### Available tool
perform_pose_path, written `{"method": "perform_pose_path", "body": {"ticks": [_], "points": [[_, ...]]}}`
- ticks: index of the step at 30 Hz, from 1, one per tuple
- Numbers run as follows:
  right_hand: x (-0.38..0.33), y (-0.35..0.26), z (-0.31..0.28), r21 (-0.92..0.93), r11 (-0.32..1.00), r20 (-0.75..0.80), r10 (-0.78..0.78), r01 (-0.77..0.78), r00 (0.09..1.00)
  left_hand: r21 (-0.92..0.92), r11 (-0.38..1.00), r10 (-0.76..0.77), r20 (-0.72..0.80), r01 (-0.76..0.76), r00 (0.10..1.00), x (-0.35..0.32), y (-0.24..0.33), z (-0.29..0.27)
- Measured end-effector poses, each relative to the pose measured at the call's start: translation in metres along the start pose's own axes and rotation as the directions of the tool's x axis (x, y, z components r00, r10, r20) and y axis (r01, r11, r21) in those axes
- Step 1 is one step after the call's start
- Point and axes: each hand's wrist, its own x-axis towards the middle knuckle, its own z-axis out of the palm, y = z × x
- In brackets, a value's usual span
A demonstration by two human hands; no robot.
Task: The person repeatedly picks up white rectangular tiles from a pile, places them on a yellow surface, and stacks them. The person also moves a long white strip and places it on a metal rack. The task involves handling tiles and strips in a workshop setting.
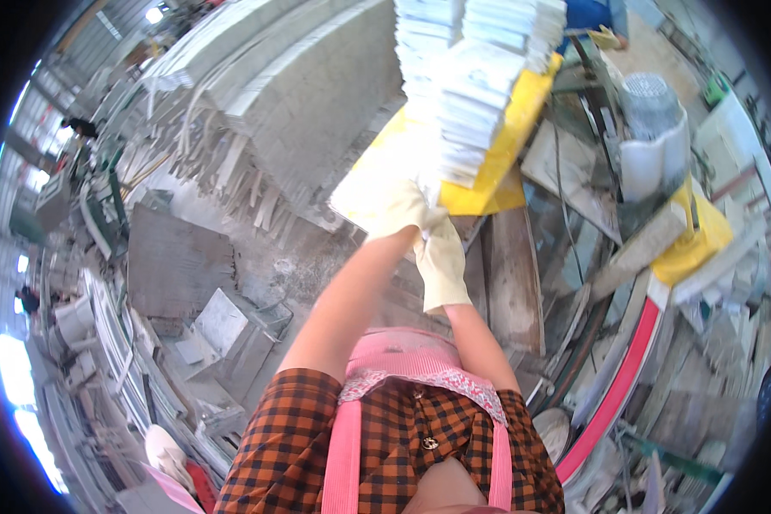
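Both of my hands wear cream gloves and meet in front of me. My left hand [398, 208] reaches forward over a pale, glare-whitened surface [373, 167]; brightness washes out its fingers. Its glove ends at the wrist, leaving the forearm bare. Against that wrist, my right hand [441, 248] is closed at the cuff of the left glove, and its own glove reaches up the forearm. Just beyond my hands rises a stack of white stone tiles [475, 107], with a yellow sheet [488, 184] under and beside it.
Long stacks of grey-white slabs [308, 111] stand at the far left. A dark board [176, 261] lies nearer on the left. Wooden planks [514, 274] are beside my right forearm. Farther right are a white container [655, 163], another yellow sheet [698, 231] and a curved red strip [612, 394].
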Motion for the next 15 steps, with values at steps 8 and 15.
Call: {"method": "perform_pose_path", "body": {"ticks": [8,15], "points": [[-0.003,-0.010,0.010,-0.111,0.984,0.081,0.147,-0.137,0.986,0.065,0.997,0.034,-0.064,-0.030,0.997,0.022,-0.024,0.026],[0.038,0.035,-0.033,0.339,0.893,0.069,0.290,-0.295,0.955,0.309,0.873,0.336,0.182,-0.378,0.924,0.032,-0.037,-0.020]]}}
